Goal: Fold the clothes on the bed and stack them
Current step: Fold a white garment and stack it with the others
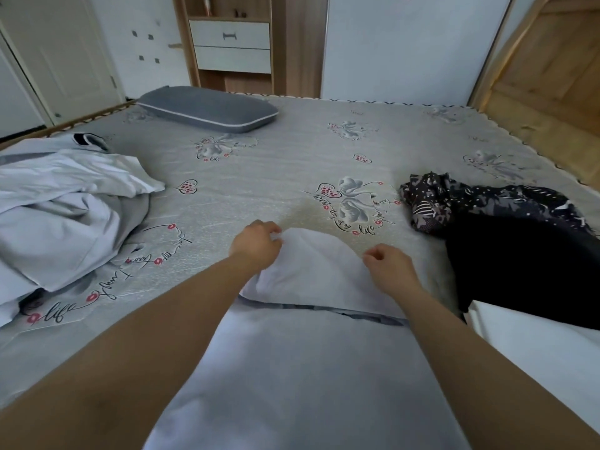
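A white garment lies spread on the bed in front of me, its far end folded over. My left hand pinches the far left corner of that folded part. At the far right edge of the fold, my right hand has curled fingers on the cloth. A crumpled pile of white and grey clothes sits at the left. A dark patterned garment and a black one lie at the right.
A grey pillow lies at the head of the bed. A wooden cabinet with white drawers stands behind it, beside a white wall panel. A white cloth lies at the near right. Wooden flooring shows at the right.
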